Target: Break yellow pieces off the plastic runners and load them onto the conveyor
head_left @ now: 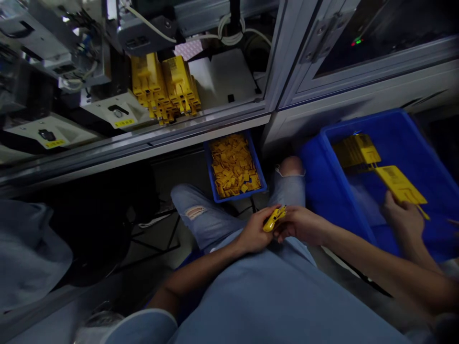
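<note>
A small yellow plastic part (274,220) is held between my left hand (254,232) and my right hand (297,224), above my lap. Its fingers wrap over the part, hiding some of it. Both hands are over my blue shirt and ripped jeans. To the right, a co-worker's hand (401,220) grips a flat yellow strip (398,184) over a large blue plastic bin (358,143). Another yellow strip bundle (355,151) lies in that bin. A small blue tray (215,177) heaped with small yellow pieces sits on the floor beyond my knees.
A machine with glass-fronted aluminium framing (143,138) stands ahead, holding stacked yellow parts (161,83) behind its panel. Cables and metal fixtures fill its upper left. A co-worker's grey-blue sleeve (28,253) shows at the left, above dark floor and chair legs.
</note>
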The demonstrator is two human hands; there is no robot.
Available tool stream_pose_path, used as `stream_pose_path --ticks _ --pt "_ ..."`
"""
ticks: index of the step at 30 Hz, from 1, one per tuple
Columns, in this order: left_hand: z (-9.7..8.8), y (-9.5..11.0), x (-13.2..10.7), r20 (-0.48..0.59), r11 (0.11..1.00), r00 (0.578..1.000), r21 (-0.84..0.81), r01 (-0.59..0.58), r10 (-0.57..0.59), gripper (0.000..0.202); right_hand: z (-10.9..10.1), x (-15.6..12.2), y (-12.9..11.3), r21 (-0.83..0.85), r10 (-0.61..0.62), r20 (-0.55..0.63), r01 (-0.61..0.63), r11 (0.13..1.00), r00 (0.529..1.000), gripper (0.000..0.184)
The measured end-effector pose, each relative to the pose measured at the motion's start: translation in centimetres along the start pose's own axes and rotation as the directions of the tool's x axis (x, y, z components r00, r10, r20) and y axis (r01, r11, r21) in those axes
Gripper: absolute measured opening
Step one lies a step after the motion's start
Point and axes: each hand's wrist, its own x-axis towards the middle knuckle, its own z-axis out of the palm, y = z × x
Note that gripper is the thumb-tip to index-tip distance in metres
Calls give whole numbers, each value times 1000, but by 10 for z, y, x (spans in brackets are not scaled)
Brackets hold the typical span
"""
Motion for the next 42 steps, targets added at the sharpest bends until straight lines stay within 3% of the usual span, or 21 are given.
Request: stream_pose_path --ticks 3,7,9,12,14,19,21,24,25,27,29,31,34,37,42 --pt "-10 1 7 -22 959 994 -268 95 -105 70 3 1 0 62 -44 -31 46 997 999 22" --pt "-24 16 13 -17 755 962 -623 203 -273 67 4 -4 -5 -11 -159 -223 161 987 962 39" --pt "-28 29 13 1 678 950 -700 224 -313 66 0 -11 -11 -89 -261 -348 246 965 900 36" --pt "-31 45 10 68 583 934 -764 275 -351 66 -7 -25 -22 -208 -426 -477 372 905 769 32" --pt "-30 52 7 112 531 922 -789 310 -372 65 -10 -33 -29 -225 -460 -490 403 887 741 34" --pt "-26 57 1 121 510 917 -800 317 -380 62 -12 -42 -36 -167 -411 -363 375 912 836 52" --pt "-25 59 0 114 510 918 -802 310 -379 61 -10 -42 -36 -187 -423 -333 381 906 843 54" --pt "-24 61 0 118 505 916 -804 315 -383 60 -5 -40 -35 -295 -530 -309 451 843 789 37" --pt "-24 62 0 117 505 915 -803 316 -386 59 -3 -38 -35 -368 -599 -295 490 790 745 27" --pt "-22 62 0 96 508 914 -806 303 -393 53 2 -35 -35 -552 -755 -243 553 624 609 13" --pt "-21 60 0 69 511 913 -811 286 -401 46 8 -31 -36 -701 -851 -153 552 451 502 8" --pt "-19 58 0 56 518 911 -807 282 -408 44 13 -29 -37 -761 -858 -57 534 368 510 12" --pt "-18 56 2 57 553 911 -779 297 -409 42 21 -27 -36 -779 -826 7 521 349 564 17" --pt "-17 56 2 34 602 912 -741 297 -408 42 27 -24 -35 -807 -840 -7 493 324 542 10" --pt "-16 55 2 6 648 919 -707 283 -394 38 29 -20 -36 -843 -840 89 490 223 535 7"
